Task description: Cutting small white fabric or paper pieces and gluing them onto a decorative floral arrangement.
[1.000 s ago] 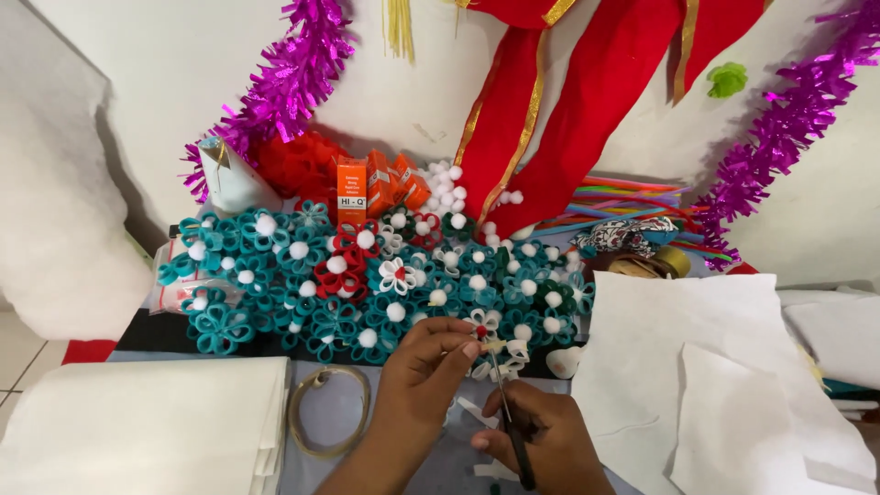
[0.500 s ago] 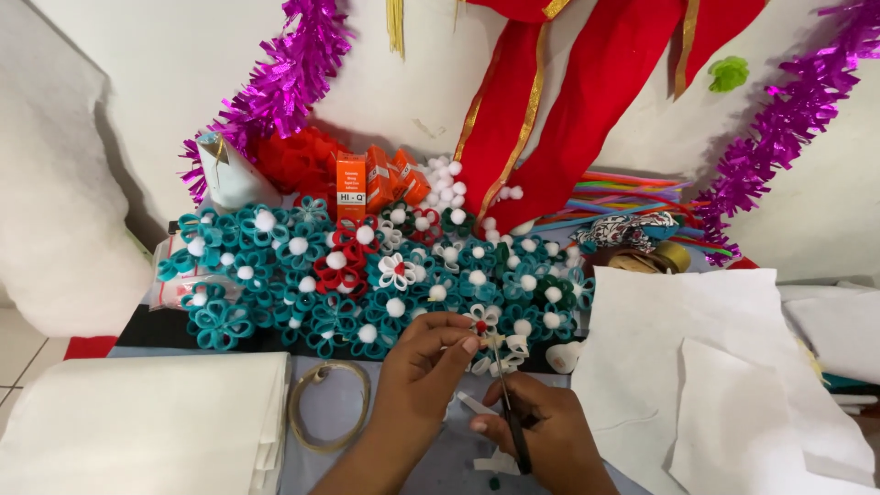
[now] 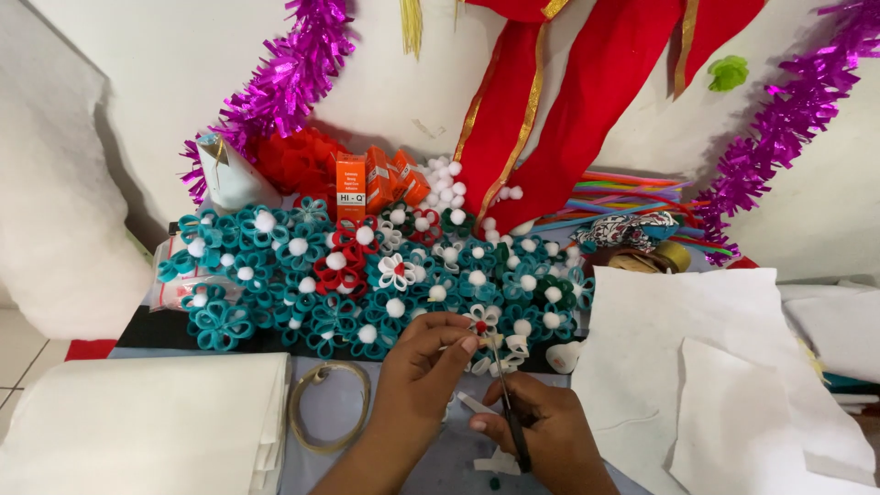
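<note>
Scissors (image 3: 510,417) sit in the right hand (image 3: 541,435), whose fingers wrap the dark handles low in the middle of the view; the thin blades point up and away toward a small white paper flower with a red centre (image 3: 480,323). The left hand (image 3: 423,362) pinches that flower between thumb and fingertips, held just above the worktop (image 3: 403,458), right in front of the heap of finished pieces. Small white paper scraps (image 3: 477,403) lie between and below the two hands.

Beyond the fingers spreads a dense pile of teal paper flowers (image 3: 302,293), each with a white pompom at its middle, with a few red flowers (image 3: 341,261) and white ones mixed in. They crowd the far edge of the working spot, touching one another. A loose coil of beige cord (image 3: 330,417) lies just beside the left forearm. Stacked white felt (image 3: 137,426) fills the near left corner, and larger white felt sheets (image 3: 697,367) cover the right side.

Further back stand orange boxes (image 3: 367,179), loose white pompoms (image 3: 449,188), a bundle of coloured straws (image 3: 623,197) and a roll of tape (image 3: 674,257). Against the pale wall (image 3: 137,73) hang purple tinsel garlands (image 3: 284,78) on both sides and red fabric with gold trim (image 3: 550,110).
</note>
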